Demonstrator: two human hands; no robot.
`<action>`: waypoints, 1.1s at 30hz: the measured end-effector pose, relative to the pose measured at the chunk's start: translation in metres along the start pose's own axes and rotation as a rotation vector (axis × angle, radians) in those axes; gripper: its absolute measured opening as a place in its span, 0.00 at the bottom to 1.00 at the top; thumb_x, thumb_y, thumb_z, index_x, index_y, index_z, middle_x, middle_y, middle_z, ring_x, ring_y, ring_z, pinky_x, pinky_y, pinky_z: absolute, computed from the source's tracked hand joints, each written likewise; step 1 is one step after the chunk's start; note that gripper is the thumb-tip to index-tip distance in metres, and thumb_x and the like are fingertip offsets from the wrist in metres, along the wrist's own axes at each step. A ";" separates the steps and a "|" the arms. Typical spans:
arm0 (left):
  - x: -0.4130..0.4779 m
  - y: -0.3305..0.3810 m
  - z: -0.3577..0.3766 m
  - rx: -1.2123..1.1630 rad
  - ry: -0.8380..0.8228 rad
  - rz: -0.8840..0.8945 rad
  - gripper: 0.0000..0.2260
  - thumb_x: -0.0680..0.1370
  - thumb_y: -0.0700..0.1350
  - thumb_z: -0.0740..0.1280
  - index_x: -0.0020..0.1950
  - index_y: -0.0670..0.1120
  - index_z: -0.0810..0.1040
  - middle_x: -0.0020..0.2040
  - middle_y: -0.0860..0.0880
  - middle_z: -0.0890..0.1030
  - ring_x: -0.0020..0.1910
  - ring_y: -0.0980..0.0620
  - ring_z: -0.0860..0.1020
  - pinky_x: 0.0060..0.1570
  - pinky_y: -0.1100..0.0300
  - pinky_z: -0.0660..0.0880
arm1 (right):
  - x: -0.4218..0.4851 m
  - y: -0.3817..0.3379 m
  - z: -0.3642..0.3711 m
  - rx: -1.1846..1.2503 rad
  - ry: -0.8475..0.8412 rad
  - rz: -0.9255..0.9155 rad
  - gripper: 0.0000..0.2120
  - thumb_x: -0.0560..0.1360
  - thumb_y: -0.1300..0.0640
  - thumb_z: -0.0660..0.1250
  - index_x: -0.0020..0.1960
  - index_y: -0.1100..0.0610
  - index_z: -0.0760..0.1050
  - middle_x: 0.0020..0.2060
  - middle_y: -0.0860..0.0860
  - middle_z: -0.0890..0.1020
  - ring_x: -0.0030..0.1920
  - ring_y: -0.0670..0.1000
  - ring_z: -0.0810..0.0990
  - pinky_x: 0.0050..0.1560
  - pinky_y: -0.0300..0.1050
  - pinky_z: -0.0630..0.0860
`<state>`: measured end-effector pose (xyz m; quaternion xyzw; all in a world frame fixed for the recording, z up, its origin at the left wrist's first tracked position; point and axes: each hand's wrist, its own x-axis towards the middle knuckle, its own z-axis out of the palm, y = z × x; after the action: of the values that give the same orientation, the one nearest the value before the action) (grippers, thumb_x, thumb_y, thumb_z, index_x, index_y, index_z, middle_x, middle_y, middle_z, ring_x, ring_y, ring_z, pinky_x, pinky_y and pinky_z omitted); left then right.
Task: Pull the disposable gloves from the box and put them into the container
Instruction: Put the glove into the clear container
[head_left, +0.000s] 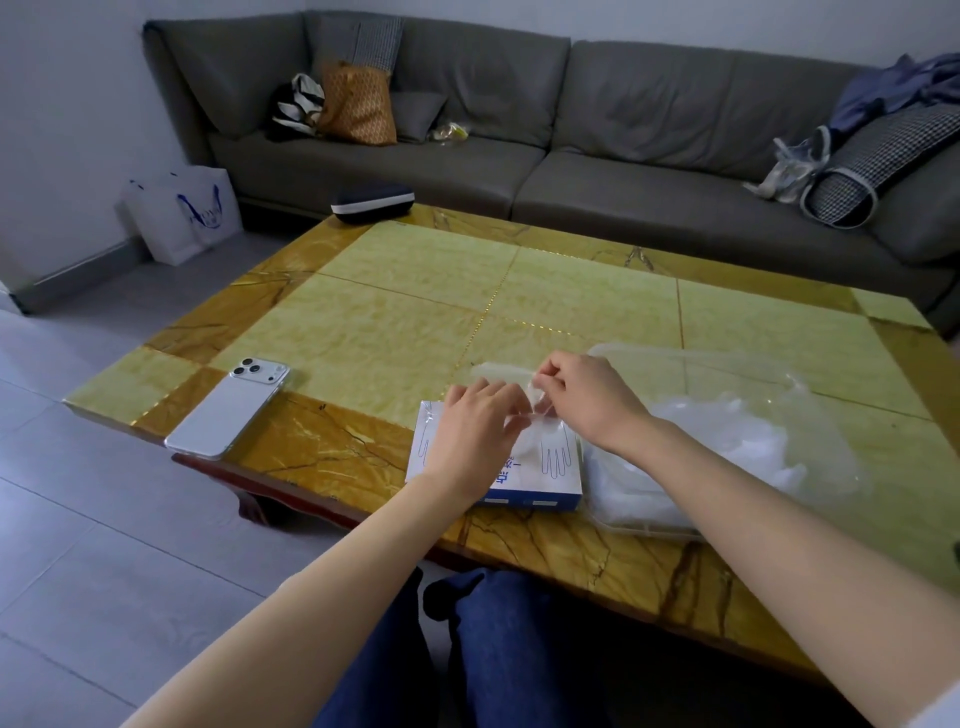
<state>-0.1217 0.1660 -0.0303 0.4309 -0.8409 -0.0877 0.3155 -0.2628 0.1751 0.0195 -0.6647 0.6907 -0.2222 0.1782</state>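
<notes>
- Head view: the right hand (587, 400) pinches a thin clear plastic glove (506, 371) between thumb and forefinger, its other fingers curled, and holds it just above the white-and-blue cardboard box (540, 483), likely to draw it free of the slot.
- The left hand (478, 431) lies on the box top with bent fingers, probably to pin it against the pull; whether it also nips the film I cannot tell.
- The clear plastic container (649, 526) sits just beside the box's right side, a short carry away, holding a heap of crumpled clear gloves (727, 431).
- Both stand near the front edge of the yellow stone table (415, 291), within easy reach.
</notes>
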 end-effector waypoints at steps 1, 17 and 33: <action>-0.001 0.000 0.000 0.011 0.000 0.001 0.04 0.78 0.44 0.65 0.49 0.46 0.78 0.47 0.53 0.81 0.48 0.51 0.74 0.49 0.64 0.58 | 0.001 0.002 -0.001 0.004 0.013 0.010 0.07 0.80 0.58 0.59 0.46 0.57 0.74 0.35 0.48 0.81 0.40 0.49 0.82 0.49 0.51 0.79; -0.022 -0.022 0.005 0.228 -0.046 0.212 0.18 0.60 0.32 0.76 0.47 0.46 0.80 0.43 0.49 0.75 0.39 0.49 0.75 0.45 0.60 0.66 | 0.006 0.012 -0.003 0.016 -0.043 0.088 0.17 0.75 0.47 0.67 0.55 0.59 0.72 0.45 0.53 0.79 0.43 0.51 0.78 0.44 0.45 0.73; -0.018 -0.018 0.025 0.257 -0.414 0.157 0.25 0.75 0.31 0.59 0.70 0.47 0.68 0.69 0.50 0.69 0.67 0.49 0.65 0.67 0.60 0.57 | 0.010 0.017 -0.005 0.145 0.064 0.122 0.06 0.76 0.65 0.66 0.42 0.65 0.79 0.36 0.55 0.81 0.30 0.45 0.77 0.28 0.29 0.73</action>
<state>-0.1173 0.1664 -0.0657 0.3736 -0.9227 -0.0416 0.0852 -0.2805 0.1658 0.0152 -0.5993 0.7172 -0.2816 0.2170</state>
